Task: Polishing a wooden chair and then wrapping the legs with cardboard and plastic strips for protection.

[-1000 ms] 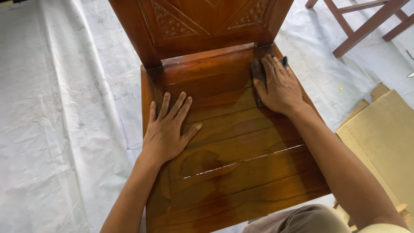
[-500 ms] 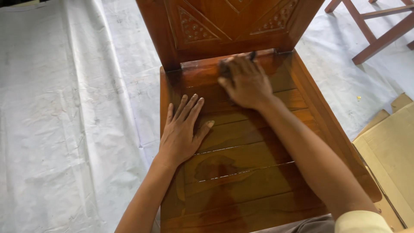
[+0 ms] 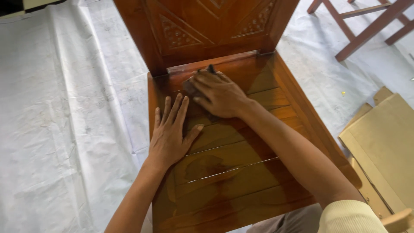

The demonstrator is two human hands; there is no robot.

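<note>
Head view: a dark, crumpled rag point(image 3: 192, 85) is pressed under the closed right hand point(image 3: 220, 95) at the rear of the glossy brown slatted wooden chair seat point(image 3: 241, 172); the left hand point(image 3: 170, 131) is laid flat, open, empty, just beside.

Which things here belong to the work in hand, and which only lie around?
In use:
- right hand, pressing a dark rag
- left hand, flat on the wooden chair seat

Lying about:
- cardboard sheets
- another wooden frame
- white floor sheet
</note>
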